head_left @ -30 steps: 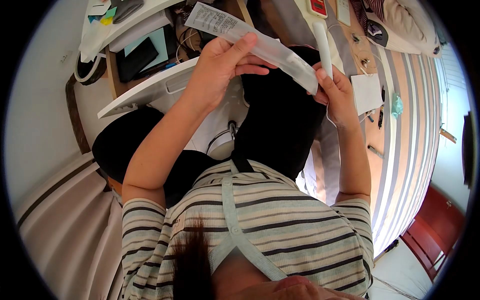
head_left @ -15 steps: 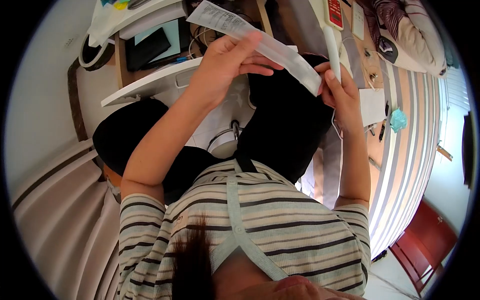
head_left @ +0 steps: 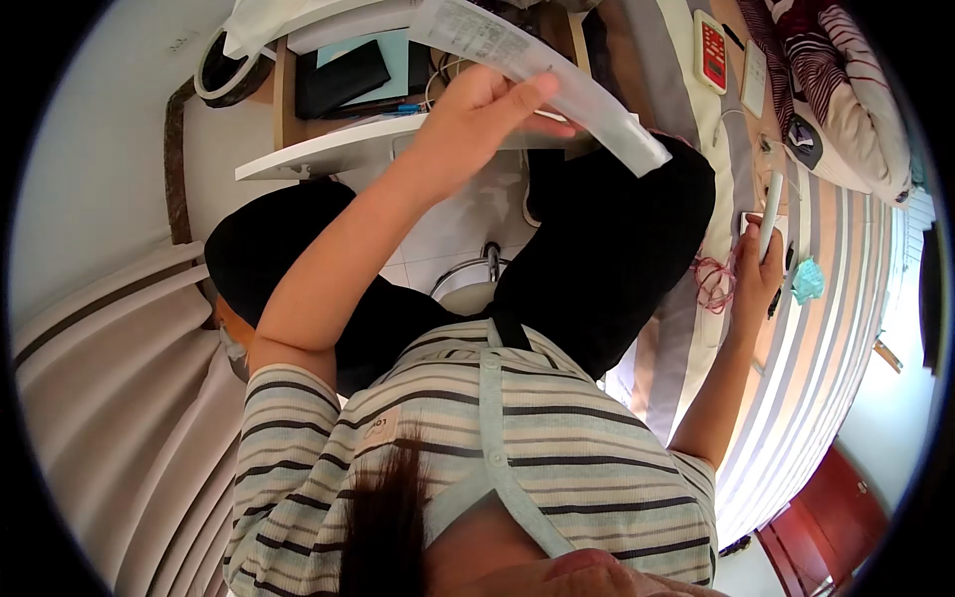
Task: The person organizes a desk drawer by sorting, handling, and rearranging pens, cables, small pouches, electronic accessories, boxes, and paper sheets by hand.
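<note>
My left hand (head_left: 487, 124) grips a long translucent plastic sleeve (head_left: 607, 124) with small printed text at its upper end. The sleeve slants down to the right, its lower end hanging free above my black-clad knee. Out over the striped bed cover, my right hand (head_left: 758, 269) has its fingers around a slim white stick-like device (head_left: 770, 214). A tangle of pink cord (head_left: 713, 284) lies to the left of that hand. Just to its right rests a crumpled teal wrapper (head_left: 808, 282).
An open drawer (head_left: 288, 99) holds a black pouch (head_left: 343, 80), a light blue item and cables. A red and white calculator (head_left: 710, 52) and a white rectangular device (head_left: 754, 80) lie on the striped cover (head_left: 676, 179), near bundled clothing (head_left: 846, 109). A red chair (head_left: 826, 517) stands lower right.
My right hand has moved away from the sleeve to the right and down, carrying the white device over the bed. The sleeve stays in my left hand. The view has shifted.
</note>
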### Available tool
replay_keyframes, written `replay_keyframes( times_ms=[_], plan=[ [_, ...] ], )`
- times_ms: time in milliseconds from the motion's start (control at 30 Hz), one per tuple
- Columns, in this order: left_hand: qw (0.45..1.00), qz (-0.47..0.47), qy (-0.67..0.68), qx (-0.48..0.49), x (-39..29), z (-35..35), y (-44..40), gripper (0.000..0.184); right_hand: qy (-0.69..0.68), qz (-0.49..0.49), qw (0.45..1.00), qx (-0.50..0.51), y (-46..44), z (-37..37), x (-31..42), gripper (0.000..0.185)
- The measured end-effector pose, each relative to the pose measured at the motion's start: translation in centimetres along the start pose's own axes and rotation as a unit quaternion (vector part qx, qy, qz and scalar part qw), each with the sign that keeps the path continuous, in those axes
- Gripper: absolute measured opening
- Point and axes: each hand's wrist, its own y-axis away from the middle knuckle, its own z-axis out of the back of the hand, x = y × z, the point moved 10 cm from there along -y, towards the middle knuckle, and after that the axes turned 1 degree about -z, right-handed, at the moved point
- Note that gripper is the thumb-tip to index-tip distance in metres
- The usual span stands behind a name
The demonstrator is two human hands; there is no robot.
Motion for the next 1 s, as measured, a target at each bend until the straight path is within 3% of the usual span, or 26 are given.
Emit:
replay_keyframes(
  times_ms=[233, 333, 367, 400, 433, 467, 500, 533, 567, 600, 733, 800, 833, 900, 967, 1000],
  plan=[
    [0.998, -0.013, -0.053, -0.03, -1.2, 3.0, -0.2, 0.038, 0.05, -0.015, 0.998, -0.033, 0.9, 2.1, -3.2, 0.022],
    [0.992, -0.072, -0.086, -0.055, -3.2, 4.8, 0.0, 0.032, 0.068, -0.01, 0.996, -0.056, 1.1, 2.9, -4.4, 0.022],
    [0.937, -0.066, -0.319, -0.13, -3.7, 8.7, 0.9, 0.032, 0.077, -0.001, 0.994, -0.079, 1.3, 3.9, -5.0, 0.022],
    [0.803, -0.132, -0.564, -0.141, -6.4, 9.0, 2.1, 0.032, 0.136, 0.028, 0.986, -0.091, 1.3, 5.0, -5.6, 0.021],
    [0.778, -0.173, -0.584, -0.152, -8.1, 9.3, 2.1, 0.031, 0.148, 0.052, 0.979, -0.13, 1.8, 6.6, -5.8, 0.022],
    [0.75, -0.214, -0.604, -0.165, -9.7, 9.5, 2.3, 0.03, 0.075, 0.02, 0.982, -0.173, 2.1, 8.0, -7.1, 0.023],
    [0.645, -0.128, -0.732, -0.181, -9.4, 12.0, 2.6, 0.025, 0.055, -0.022, 0.979, -0.194, 2.5, 9.3, -7.6, 0.023],
    [0.616, -0.129, -0.764, -0.14, -9.0, 13.1, 2.1, 0.021, 0.035, -0.016, 0.972, -0.23, 2.9, 11.0, -8.0, 0.024],
    [0.663, -0.148, -0.729, -0.085, -9.0, 10.4, 1.3, 0.018, 0.045, -0.053, 0.963, -0.261, 3.5, 12.7, -8.8, 0.025],
    [0.628, -0.11, -0.769, -0.044, -7.5, 11.4, 0.7, 0.017, 0.052, -0.067, 0.958, -0.275, 4.0, 14.0, -9.9, 0.026],
    [0.605, -0.107, -0.785, 0.08, -3.6, 10.0, -0.3, 0.02, 0.094, -0.106, 0.948, -0.285, 6.5, 15.9, -11.7, 0.029],
    [0.609, 0.026, -0.778, 0.149, 0.0, 11.7, -0.8, 0.024, 0.11, -0.083, 0.95, -0.28, 7.2, 15.7, -11.8, 0.029],
    [0.609, 0.023, -0.778, 0.153, 0.7, 12.2, -1.0, 0.024, 0.122, -0.058, 0.954, -0.269, 7.3, 15.5, -11.8, 0.031],
    [0.646, 0.088, -0.728, 0.212, 3.4, 12.7, -0.9, 0.027, 0.134, -0.097, 0.957, -0.239, 7.3, 15.2, -13.5, 0.03],
    [0.656, 0.106, -0.712, 0.224, 4.1, 12.1, -0.9, 0.033, 0.3, 0.114, 0.933, -0.164, 6.4, 12.4, -9.7, 0.031],
    [0.671, 0.148, -0.693, 0.218, 4.4, 12.0, -0.7, 0.035, 0.338, 0.11, 0.927, -0.12, 6.2, 11.2, -9.4, 0.032]
  ],
)
